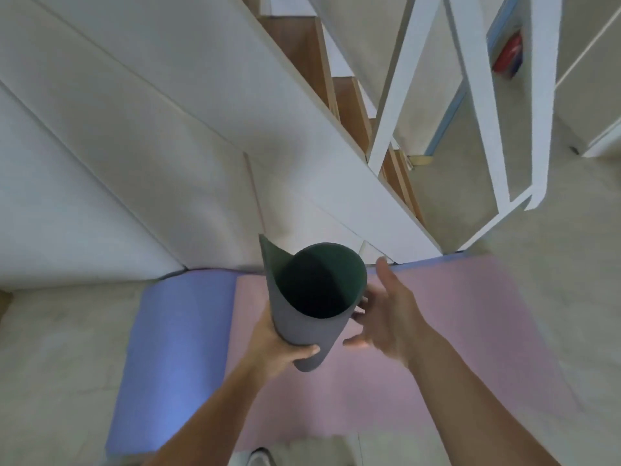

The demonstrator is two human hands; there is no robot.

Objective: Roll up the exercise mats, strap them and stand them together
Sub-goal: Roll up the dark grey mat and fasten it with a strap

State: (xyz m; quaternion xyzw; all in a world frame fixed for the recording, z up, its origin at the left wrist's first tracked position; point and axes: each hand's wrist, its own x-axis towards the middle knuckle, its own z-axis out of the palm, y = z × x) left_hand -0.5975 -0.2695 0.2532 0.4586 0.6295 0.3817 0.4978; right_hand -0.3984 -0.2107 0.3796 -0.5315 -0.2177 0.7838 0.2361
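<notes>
A loosely rolled mat (302, 334) – grey outside, dark green inside – is held upright in front of the person, its open top end facing the camera and its outer flap standing free in a point on the left; the roll hangs above the mats on the floor, its lower end hidden behind the hand and the roll itself; the left hand (279, 351) grips it low down, fingers curled round the grey wall with the thumb across the front; the right hand (386, 317) sits just beside the roll on the right, palm turned inward, fingers spread apart and clamped on nothing – two fingertips reach the roll's side, though whether they press it I cannot tell; below, a pink mat (453, 331) lies flat on the pale floor (50, 364), and a blue mat (174, 348) lies flat along its left edge, with a thin blue strip also showing at the pink one's far edge; beyond them rise a staircase (302, 38) with wooden treads and a white railing (386, 129); the toe of a shoe (258, 459) shows at the bottom edge
</notes>
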